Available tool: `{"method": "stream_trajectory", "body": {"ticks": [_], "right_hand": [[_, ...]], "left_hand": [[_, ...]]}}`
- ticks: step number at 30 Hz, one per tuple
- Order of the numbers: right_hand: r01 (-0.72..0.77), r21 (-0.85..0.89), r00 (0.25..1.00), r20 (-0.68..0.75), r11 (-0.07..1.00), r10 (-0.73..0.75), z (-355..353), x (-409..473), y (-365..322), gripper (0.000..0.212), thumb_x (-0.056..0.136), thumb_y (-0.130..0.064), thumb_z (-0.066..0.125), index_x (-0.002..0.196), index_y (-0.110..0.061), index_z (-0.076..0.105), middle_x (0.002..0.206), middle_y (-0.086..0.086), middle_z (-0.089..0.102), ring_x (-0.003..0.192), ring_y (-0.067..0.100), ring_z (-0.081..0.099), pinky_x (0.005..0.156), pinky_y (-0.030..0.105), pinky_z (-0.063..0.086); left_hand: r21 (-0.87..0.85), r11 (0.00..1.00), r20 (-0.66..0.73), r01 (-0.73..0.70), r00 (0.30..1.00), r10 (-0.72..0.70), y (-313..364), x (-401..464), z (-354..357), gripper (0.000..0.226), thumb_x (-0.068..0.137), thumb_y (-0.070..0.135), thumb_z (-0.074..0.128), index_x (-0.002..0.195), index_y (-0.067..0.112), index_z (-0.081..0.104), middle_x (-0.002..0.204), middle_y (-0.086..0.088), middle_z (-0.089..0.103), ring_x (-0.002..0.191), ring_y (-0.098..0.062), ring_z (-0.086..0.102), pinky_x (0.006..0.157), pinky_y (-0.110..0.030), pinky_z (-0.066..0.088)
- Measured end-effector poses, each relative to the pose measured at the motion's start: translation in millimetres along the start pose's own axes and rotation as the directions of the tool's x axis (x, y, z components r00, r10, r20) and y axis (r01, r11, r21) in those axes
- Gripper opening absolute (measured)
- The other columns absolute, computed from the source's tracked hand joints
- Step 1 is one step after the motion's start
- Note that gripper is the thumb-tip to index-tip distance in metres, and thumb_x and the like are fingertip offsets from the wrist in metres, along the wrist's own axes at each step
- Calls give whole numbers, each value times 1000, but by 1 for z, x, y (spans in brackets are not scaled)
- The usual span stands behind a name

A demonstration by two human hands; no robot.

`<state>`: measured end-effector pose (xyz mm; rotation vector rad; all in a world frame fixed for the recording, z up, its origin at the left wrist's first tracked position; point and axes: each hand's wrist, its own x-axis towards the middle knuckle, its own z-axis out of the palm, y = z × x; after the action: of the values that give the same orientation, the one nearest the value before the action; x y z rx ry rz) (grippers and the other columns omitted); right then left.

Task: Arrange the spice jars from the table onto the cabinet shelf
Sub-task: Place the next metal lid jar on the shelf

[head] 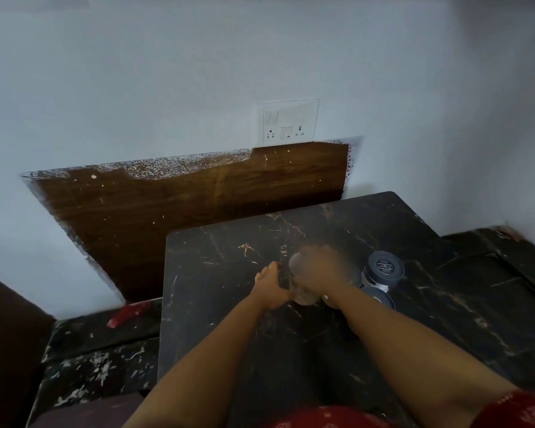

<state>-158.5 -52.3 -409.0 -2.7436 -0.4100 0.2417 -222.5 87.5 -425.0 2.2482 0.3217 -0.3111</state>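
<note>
A clear spice jar (304,296) stands on the black marble table (229,304), near its middle. My left hand (271,287) curls against the jar's left side. My right hand (322,267), blurred by motion, wraps over its top and right side. Just to the right stand two more jars with dark blue-grey lids. The farther jar (383,270) is in full view, while the nearer jar (379,297) is partly hidden behind my right forearm. No cabinet shelf is in view.
A white wall with a switch-and-socket plate (289,122) and a brown wooden panel (198,205) rises behind the table. A lower dark ledge on the left carries a red object (127,313) and paint flecks. Another dark surface (491,273) adjoins on the right.
</note>
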Motion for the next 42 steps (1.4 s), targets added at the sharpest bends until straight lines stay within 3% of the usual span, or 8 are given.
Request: {"method": "stream_trajectory", "body": {"ticks": [4, 8, 11, 15, 19, 22, 26, 42], "right_hand": [[-90, 388, 992, -44, 917, 116, -23, 9, -20, 74, 71, -57, 73, 135, -33, 43, 126, 8, 36, 118, 28, 44, 90, 33, 47], [-165, 696, 982, 53, 699, 180, -42, 13, -34, 93, 67, -63, 74, 143, -32, 32, 140, 7, 36, 124, 28, 45, 90, 39, 52], [-197, 853, 978, 134, 483, 163, -49, 15, -33, 93, 70, -62, 72, 145, -30, 28, 144, 10, 40, 118, 27, 51, 93, 42, 51], [-251, 863, 968, 231, 439, 98, -47, 13, -27, 78, 76, -68, 62, 135, -20, 45, 132, 9, 55, 109, 23, 59, 84, 36, 52], [-311, 898, 935, 348, 312, -67, -51, 3, -28, 50, 91, -58, 49, 125, -22, 55, 115, 7, 64, 105, 23, 63, 89, 38, 53], [-347, 923, 928, 363, 170, -79, -49, 2, -24, 51, 92, -58, 47, 129, -24, 55, 121, 12, 64, 111, 28, 63, 97, 48, 50], [-369, 927, 926, 373, 71, -61, -52, -2, -19, 40, 99, -48, 38, 117, -20, 61, 121, 14, 64, 113, 29, 62, 99, 50, 49], [-404, 913, 915, 404, -59, -10, -56, -8, -10, 41, 101, -34, 35, 126, -9, 56, 123, 20, 62, 113, 33, 62, 94, 47, 51]], "left_hand": [[-245, 968, -34, -56, 998, 49, 13, 4, 0, 118, 43, 57, 83, 141, 29, 24, 139, 1, 42, 128, -22, 45, 102, -44, 48], [-411, 906, -180, -98, 983, 24, 23, 7, -7, 65, 72, 28, 80, 121, 28, 36, 117, 4, 52, 104, -15, 56, 81, -34, 56], [-624, 778, -154, -80, 988, -22, 28, 8, -15, 60, 79, 30, 76, 122, 25, 35, 123, -7, 55, 102, -21, 62, 83, -42, 58], [-810, 586, -75, 18, 988, -134, 42, 5, -15, 62, 84, 41, 70, 123, 19, 27, 117, -8, 53, 103, -23, 61, 75, -35, 56], [-850, 527, -72, 11, 988, -136, 53, 4, -11, 66, 83, 47, 69, 126, 17, 29, 120, -8, 52, 101, -19, 60, 72, -29, 53], [-848, 530, -133, -12, 973, -191, 58, 6, -11, 85, 60, 68, 69, 122, 20, 38, 126, -7, 44, 112, -23, 56, 84, -41, 57], [-885, 465, -86, 27, 972, -219, 59, 6, -14, 52, 86, 53, 57, 122, 20, 39, 126, -11, 49, 111, -28, 57, 83, -45, 57], [-841, 541, -136, -15, 974, -184, 60, -3, -15, 40, 88, 44, 63, 110, 20, 39, 115, -10, 55, 107, -29, 60, 91, -54, 53]]}}
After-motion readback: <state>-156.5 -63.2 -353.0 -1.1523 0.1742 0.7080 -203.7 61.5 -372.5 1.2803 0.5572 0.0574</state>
